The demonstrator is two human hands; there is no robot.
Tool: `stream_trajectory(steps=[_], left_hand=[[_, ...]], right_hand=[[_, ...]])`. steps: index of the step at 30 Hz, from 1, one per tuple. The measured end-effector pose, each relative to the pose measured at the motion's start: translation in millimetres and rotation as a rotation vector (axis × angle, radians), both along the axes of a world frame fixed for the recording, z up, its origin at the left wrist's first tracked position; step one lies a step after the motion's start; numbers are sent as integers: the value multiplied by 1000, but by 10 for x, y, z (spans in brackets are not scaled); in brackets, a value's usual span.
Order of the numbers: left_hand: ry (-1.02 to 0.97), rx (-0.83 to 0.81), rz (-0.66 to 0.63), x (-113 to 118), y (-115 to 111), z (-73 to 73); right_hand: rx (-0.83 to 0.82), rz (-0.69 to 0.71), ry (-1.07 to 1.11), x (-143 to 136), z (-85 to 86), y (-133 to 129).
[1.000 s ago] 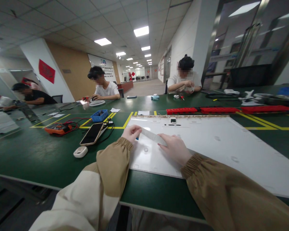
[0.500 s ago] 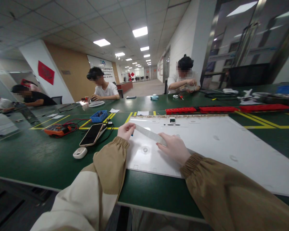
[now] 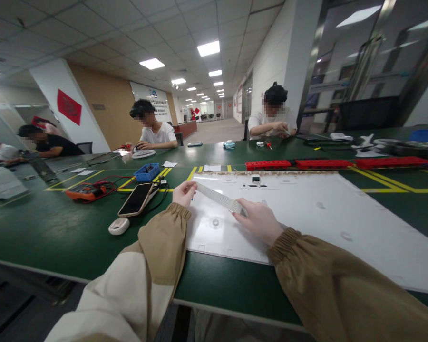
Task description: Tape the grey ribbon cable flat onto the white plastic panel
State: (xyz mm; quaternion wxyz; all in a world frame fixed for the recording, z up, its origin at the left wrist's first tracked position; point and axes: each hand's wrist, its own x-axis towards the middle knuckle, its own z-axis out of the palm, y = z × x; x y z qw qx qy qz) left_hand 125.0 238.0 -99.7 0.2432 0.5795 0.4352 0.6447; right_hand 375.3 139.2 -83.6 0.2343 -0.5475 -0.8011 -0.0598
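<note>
A flat grey ribbon cable stretches between my two hands above a large white panel. My left hand pinches its far left end near the panel's left edge; a small blue tip shows under the fingers. My right hand is closed around the cable's other end, with the thumb and fingers on its edges. The panel lies flat on the green table and has small round mounts, shallow slots and a brownish strip along its back edge. The part of the cable inside my right palm is hidden.
To the left lie a phone, a white oval case, an orange multimeter with red leads and a blue bin. Red plastic strips line up behind the panel. Two people work across the table; others sit farther left.
My left hand has shifted very slightly left with the cable's end. The right hand stays nearly in place, still gripping the cable. Across the table, the right-hand person's hands have moved.
</note>
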Motion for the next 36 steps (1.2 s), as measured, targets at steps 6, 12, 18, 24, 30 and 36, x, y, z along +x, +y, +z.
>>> stream_trajectory(steps=[6, 12, 18, 24, 30, 36], left_hand=[[-27, 3, 7, 32, -23, 15], [-54, 16, 41, 61, -55, 41], [-37, -8, 40, 57, -68, 45], [-14, -21, 33, 62, -103, 62], [0, -17, 20, 84, -128, 67], [4, -29, 3, 101, -125, 44]], right_hand=[[11, -38, -3, 5, -7, 12], [34, -85, 36, 38, 3, 27], [47, -141, 45, 54, -2, 41], [56, -106, 10, 60, 6, 31], [51, -119, -20, 69, 9, 39], [1, -152, -26, 66, 24, 42]])
